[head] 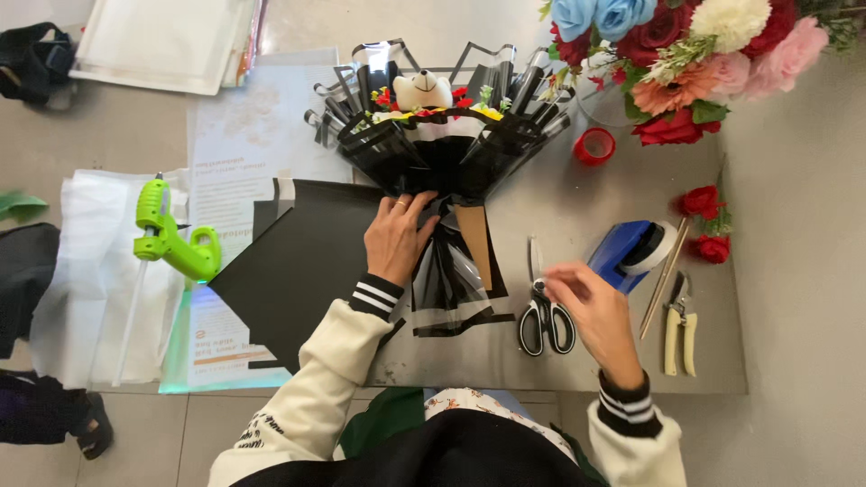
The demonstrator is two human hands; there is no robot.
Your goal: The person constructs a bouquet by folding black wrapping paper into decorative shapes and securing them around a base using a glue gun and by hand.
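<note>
Fingers of the left hand pressed around the neck of a black-wrapped bouquet holding a small white plush bear, which lay on the grey table. The right hand hovered with fingers loosely curled and empty, just beside black-handled scissors. A blue tape dispenser sat near, cream-handled pruning shears beyond it.

Bare table between bouquet and tape dispenser; scissors block front.
</note>
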